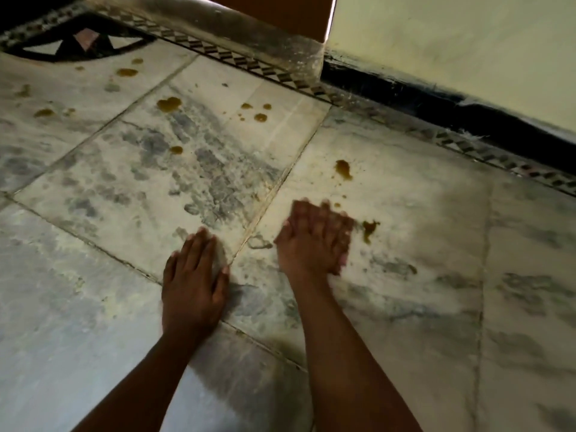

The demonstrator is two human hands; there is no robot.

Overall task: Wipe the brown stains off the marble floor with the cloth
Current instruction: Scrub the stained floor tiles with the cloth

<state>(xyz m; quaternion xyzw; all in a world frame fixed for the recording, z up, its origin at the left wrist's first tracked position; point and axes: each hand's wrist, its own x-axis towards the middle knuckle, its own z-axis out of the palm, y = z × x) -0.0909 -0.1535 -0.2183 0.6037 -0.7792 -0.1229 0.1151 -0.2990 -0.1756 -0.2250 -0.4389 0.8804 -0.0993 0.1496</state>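
Note:
The marble floor (405, 244) carries several brown stains: one (343, 169) ahead of my right hand, one (370, 228) just right of its fingers, and others farther off (168, 104), (260, 117), (176, 149). My left hand (194, 282) rests flat on the floor with straight fingers, over a tile joint. My right hand (314, 238) is blurred and lies low over the floor, fingers stretched toward the stains. I see no cloth; whether anything lies under the right hand is hidden.
A patterned border strip (237, 62) runs along the far edge of the floor. Behind it are a pale wall (452, 42) with a black skirting (436, 101) and a dusty column base (280, 42). More stains (127, 72) lie at the far left.

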